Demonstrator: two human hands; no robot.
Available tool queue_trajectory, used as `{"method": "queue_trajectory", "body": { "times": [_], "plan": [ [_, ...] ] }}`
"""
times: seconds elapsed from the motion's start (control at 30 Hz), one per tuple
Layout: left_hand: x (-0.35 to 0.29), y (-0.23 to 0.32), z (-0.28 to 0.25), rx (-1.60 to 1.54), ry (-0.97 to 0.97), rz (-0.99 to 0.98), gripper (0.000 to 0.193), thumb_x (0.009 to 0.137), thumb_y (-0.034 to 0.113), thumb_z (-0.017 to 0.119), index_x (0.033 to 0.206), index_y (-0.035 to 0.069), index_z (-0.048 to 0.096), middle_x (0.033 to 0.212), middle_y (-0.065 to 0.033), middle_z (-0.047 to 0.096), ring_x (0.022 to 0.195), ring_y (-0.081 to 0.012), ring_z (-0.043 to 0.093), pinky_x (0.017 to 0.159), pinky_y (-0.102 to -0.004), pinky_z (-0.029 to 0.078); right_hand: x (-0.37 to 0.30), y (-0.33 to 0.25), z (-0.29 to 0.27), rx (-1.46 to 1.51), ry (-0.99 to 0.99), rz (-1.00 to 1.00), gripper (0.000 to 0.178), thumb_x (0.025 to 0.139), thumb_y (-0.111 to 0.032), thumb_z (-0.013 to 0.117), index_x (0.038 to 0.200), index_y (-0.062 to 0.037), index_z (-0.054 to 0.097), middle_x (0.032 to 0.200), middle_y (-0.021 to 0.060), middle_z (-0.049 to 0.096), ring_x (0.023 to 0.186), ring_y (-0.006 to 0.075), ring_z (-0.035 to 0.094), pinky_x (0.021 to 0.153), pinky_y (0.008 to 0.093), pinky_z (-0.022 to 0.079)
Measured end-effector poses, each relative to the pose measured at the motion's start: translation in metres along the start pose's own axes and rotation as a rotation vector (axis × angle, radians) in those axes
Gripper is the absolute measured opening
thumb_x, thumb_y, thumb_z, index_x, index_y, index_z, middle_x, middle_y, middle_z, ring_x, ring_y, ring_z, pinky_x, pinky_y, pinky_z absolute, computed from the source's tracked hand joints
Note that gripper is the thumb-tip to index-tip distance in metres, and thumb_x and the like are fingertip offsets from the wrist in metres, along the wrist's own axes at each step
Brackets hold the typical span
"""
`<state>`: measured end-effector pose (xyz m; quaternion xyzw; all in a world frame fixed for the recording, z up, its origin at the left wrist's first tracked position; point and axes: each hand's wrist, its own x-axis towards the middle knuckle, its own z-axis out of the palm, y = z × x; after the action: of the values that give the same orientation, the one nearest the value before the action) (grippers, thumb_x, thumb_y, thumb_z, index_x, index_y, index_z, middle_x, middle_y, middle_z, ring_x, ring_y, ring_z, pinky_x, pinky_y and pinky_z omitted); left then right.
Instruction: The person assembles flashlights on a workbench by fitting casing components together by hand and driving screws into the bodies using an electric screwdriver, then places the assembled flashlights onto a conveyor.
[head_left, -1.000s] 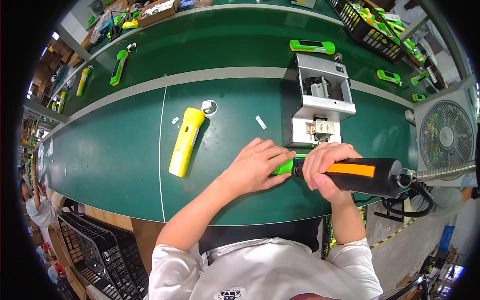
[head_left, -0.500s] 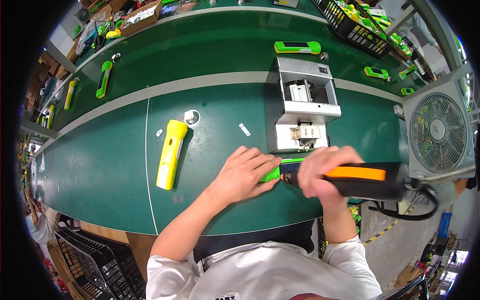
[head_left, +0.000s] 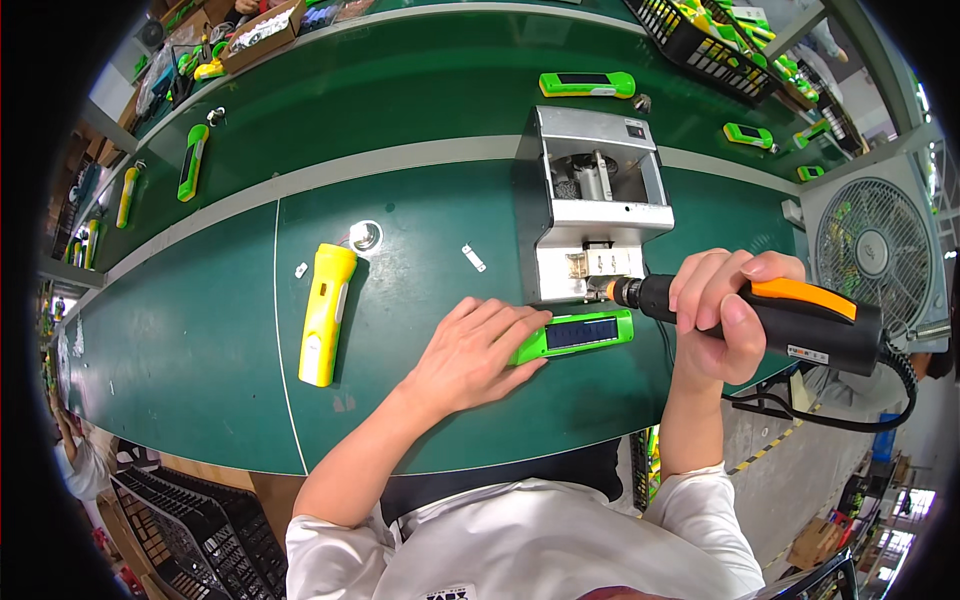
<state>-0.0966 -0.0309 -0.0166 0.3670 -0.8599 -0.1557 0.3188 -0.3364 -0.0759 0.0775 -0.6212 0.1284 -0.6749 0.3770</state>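
My left hand (head_left: 480, 350) grips one end of a green flashlight housing (head_left: 527, 347) lying on the bench, fingers across its far side and thumb on the near side. A dark solar panel (head_left: 585, 334) is set in its upper face. My right hand (head_left: 735, 305) is wrapped round a black electric screwdriver (head_left: 815, 322) with an orange lever. Its orange-collared tip points left, at the front pickup block of a metal screw feeder (head_left: 607, 214); whether a screw is on the bit is too small to see. Left of my hands lies a yellow flashlight (head_left: 325, 320), beside a round reflector lamp head (head_left: 365, 237).
A small white strip (head_left: 474, 258) lies on the green bench (head_left: 190, 340). Several flashlights lie along the conveyor belt (head_left: 400, 90) beyond. A white fan (head_left: 872, 255) stands at the right, a black crate (head_left: 700, 55) at the far right. The screwdriver's cord (head_left: 850, 430) hangs off the right side.
The screwdriver has moved off the green flashlight, away from me to the screw feeder's front, uncovering the solar panel. My left hand stays on the flashlight. The view has shifted slightly.
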Motion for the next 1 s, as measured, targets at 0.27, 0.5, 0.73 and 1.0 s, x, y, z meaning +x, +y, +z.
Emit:
{"method": "queue_trajectory", "body": {
  "times": [0.27,0.5,0.73,1.0],
  "plan": [
    [0.003,0.000,0.008,-0.140,0.020,-0.056,0.046,0.080,0.016,0.086,0.106,0.005,0.050,0.112,-0.0118,0.071,0.096,-0.0298,0.067,0.081,-0.0402,0.052,0.015,0.009,0.004,0.013,-0.078,0.181,0.032,0.091,-0.008,0.066,0.114,-0.0002,0.047,0.063,0.0033,0.047,0.046,0.0128,0.046,0.045,0.0296,0.042],
    [-0.007,-0.003,0.012,-0.154,0.080,-0.088,0.049,0.080,0.013,0.086,0.109,0.004,0.047,0.110,-0.0151,0.071,0.095,-0.0344,0.068,0.082,-0.0425,0.056,0.050,0.026,-0.003,0.208,-0.136,0.478,0.029,0.085,-0.010,0.060,0.109,0.0018,0.051,0.056,0.0015,0.042,0.042,0.0132,0.040,0.041,0.0294,0.036],
    [-0.008,-0.005,0.014,-0.185,0.061,-0.091,0.052,0.083,0.015,0.084,0.112,0.004,0.042,0.113,-0.0145,0.069,0.092,-0.0359,0.066,0.079,-0.0440,0.055,0.015,0.013,0.007,0.315,-0.155,0.303,0.029,0.087,-0.005,0.060,0.113,0.0021,0.047,0.058,0.0036,0.045,0.043,0.0139,0.043,0.043,0.0303,0.041],
    [-0.008,-0.006,0.014,-0.184,0.051,-0.088,0.052,0.083,0.016,0.084,0.113,0.005,0.043,0.113,-0.0142,0.069,0.093,-0.0357,0.066,0.083,-0.0454,0.054,0.005,0.027,0.026,0.319,-0.178,0.279,0.030,0.089,-0.004,0.060,0.115,0.0008,0.047,0.058,0.0024,0.045,0.043,0.0137,0.045,0.043,0.0292,0.043]
  ]
}}
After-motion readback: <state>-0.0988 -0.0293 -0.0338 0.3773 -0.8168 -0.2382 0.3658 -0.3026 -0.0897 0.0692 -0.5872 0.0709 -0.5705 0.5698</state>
